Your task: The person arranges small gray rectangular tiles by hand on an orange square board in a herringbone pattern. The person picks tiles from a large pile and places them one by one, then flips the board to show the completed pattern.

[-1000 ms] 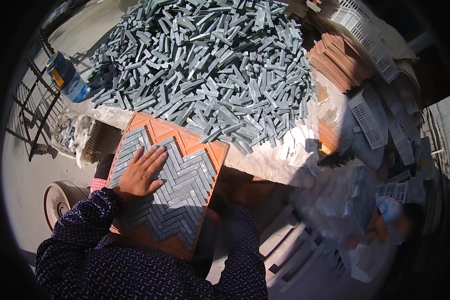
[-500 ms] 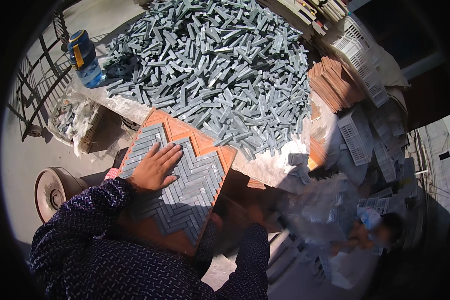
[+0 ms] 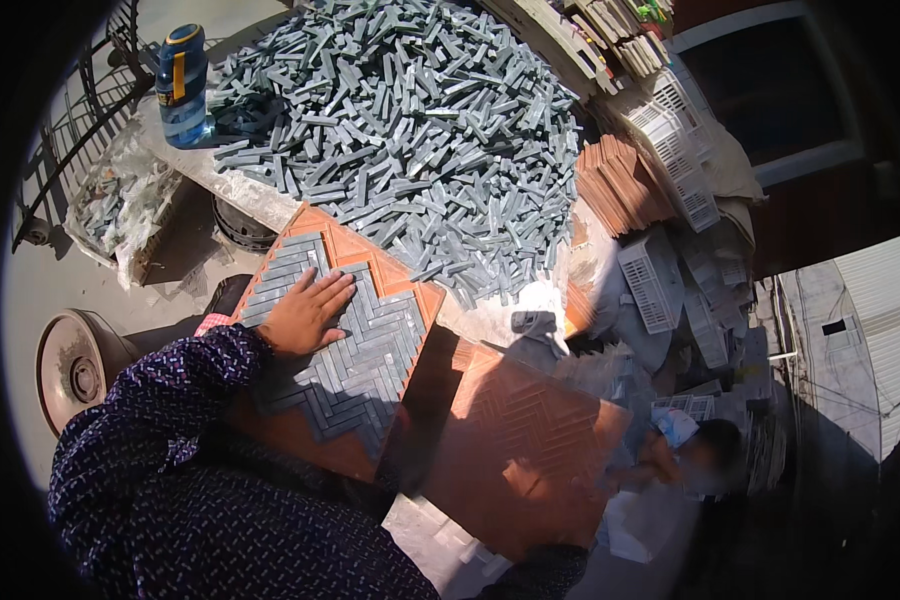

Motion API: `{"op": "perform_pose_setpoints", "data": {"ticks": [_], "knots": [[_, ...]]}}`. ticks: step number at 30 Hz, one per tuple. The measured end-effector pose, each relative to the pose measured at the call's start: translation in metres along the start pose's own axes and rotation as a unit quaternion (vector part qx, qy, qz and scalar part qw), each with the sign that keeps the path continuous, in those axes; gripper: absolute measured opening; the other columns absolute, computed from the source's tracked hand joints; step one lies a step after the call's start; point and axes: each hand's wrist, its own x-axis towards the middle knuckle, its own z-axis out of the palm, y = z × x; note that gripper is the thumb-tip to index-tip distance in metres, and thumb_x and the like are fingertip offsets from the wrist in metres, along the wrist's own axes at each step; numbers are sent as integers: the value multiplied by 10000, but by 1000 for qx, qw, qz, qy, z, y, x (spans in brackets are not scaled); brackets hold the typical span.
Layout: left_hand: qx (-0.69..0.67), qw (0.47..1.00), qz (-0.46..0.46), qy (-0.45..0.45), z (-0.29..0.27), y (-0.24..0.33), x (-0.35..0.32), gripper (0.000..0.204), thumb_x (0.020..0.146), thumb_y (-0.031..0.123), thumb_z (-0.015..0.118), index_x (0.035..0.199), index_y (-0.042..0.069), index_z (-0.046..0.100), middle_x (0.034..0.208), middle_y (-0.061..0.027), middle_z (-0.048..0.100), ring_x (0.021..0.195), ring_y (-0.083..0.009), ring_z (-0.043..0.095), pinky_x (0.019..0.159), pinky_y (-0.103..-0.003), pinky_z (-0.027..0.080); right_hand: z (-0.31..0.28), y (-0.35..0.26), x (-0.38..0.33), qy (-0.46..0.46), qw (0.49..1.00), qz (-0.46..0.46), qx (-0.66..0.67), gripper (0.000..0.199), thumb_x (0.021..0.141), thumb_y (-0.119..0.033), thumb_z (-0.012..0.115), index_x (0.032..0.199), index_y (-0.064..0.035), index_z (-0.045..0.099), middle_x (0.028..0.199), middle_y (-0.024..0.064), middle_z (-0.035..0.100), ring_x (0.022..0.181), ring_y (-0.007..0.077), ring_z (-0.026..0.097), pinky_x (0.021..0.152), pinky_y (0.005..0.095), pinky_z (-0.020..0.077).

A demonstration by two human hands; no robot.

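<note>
My left hand [image 3: 307, 313] lies flat with its fingers spread on grey strip tiles [image 3: 355, 375]. These tiles sit in a herringbone pattern inside an orange mould tray [image 3: 345, 240], whose far corner shows bare zigzag slots. To its right is a second orange mould tray [image 3: 515, 430] with the same grooves and no tiles in it, tilted and partly in shadow. My right sleeve [image 3: 545, 575] reaches the lower edge of this second tray, and my right hand grips it there. Shadow and the tray hide most of the right fingers.
A large heap of loose grey strip tiles [image 3: 400, 130] covers the table beyond the trays. A blue water bottle [image 3: 182, 90] stands at its left. Stacked orange trays [image 3: 620, 185] and white baskets [image 3: 650, 280] are at the right, near another person [image 3: 675, 440].
The second orange tray has come up into view at the right with my right arm. My left hand stays flat on the tiles. The whole view has shifted a little.
</note>
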Motion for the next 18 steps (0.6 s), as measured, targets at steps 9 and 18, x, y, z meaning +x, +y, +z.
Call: {"op": "perform_pose_setpoints", "data": {"ticks": [9,18], "knots": [[-159,985,48,51,-26,39,-11,711,873,432,549,1392,7,313,1453,-158,318,1384,-343,225,1096,-578,132,-24,-96,7,36,861,-7,508,422,888,-201,512,1231,37,448,1067,147,566,936,254,570,809,357,479],[-450,851,222,153,-79,176,-28,955,779,431,674,1436,-35,161,1492,-242,140,1397,-386,138,1105,-540,175,29,-98,-12,207,901,-211,317,1019,623,-449,832,1346,42,308,1268,189,426,1086,295,468,905,485,414]]}}
